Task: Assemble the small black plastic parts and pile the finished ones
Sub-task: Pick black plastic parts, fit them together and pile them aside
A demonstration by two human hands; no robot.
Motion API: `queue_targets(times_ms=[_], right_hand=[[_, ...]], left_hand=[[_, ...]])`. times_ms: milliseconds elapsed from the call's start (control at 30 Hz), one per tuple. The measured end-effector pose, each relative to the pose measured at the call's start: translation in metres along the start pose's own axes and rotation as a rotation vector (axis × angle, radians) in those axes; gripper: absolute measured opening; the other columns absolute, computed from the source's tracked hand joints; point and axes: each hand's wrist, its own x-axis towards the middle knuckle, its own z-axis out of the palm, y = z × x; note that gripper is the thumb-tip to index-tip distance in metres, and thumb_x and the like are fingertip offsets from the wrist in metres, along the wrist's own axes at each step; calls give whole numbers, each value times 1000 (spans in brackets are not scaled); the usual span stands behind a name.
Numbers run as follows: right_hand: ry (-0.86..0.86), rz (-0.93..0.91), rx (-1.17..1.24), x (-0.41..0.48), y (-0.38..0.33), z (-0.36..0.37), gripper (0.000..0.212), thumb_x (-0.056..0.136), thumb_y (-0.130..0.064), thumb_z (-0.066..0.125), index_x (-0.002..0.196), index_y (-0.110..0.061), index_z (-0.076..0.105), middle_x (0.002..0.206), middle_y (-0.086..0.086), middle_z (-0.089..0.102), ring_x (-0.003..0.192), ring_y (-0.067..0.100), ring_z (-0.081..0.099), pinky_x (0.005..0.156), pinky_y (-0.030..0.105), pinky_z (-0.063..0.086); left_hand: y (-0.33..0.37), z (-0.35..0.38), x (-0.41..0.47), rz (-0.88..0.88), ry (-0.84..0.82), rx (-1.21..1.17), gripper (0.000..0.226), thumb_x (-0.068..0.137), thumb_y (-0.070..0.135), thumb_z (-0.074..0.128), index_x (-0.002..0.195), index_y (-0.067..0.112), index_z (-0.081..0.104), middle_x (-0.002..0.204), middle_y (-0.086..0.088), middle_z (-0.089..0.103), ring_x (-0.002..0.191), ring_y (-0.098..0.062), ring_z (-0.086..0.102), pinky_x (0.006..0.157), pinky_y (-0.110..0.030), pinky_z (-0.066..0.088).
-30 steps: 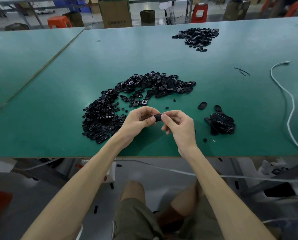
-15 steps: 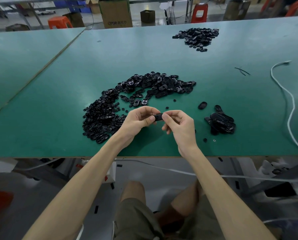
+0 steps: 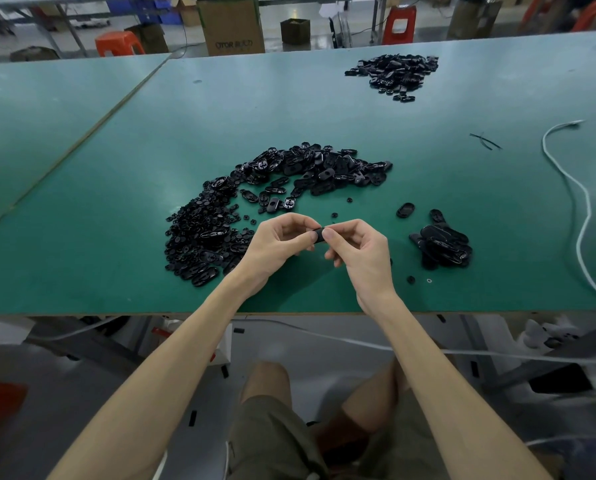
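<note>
My left hand [image 3: 277, 245] and my right hand [image 3: 360, 252] meet above the green table [image 3: 116, 188], and both pinch one small black plastic part [image 3: 319, 234] between thumb and fingertips. Most of that part is hidden by my fingers. A curved heap of loose black parts [image 3: 310, 171] lies beyond my hands, and smaller black pieces [image 3: 199, 237] spread to the left of them. To the right sits a small pile of black oval parts [image 3: 441, 247].
Another heap of black parts [image 3: 395, 72] lies far back right. A white cable [image 3: 580, 202] snakes along the table's right side. Stray small pieces [image 3: 410, 279] dot the table near its front edge [image 3: 151, 313]. Boxes and red stools stand behind the table.
</note>
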Motion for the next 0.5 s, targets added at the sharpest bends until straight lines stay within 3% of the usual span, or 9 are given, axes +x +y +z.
queue_targets(times_ms=[333, 500], right_hand=[[33, -1, -28, 0, 0, 2, 6, 94, -11, 75, 90, -10, 71, 72, -1, 73, 62, 13, 66, 55, 24, 50], [34, -2, -31, 1, -1, 3, 5, 95, -11, 74, 92, -10, 71, 72, -2, 73, 61, 12, 66, 54, 24, 50]], left_hand=[[-2, -3, 2, 22, -43, -9, 14, 92, 3, 74, 103, 11, 73, 91, -1, 73, 79, -14, 69, 79, -21, 54], [-2, -1, 1, 22, -5, 15, 11, 93, 8, 74, 101, 16, 74, 89, 0, 74, 75, -12, 68, 72, -16, 51]])
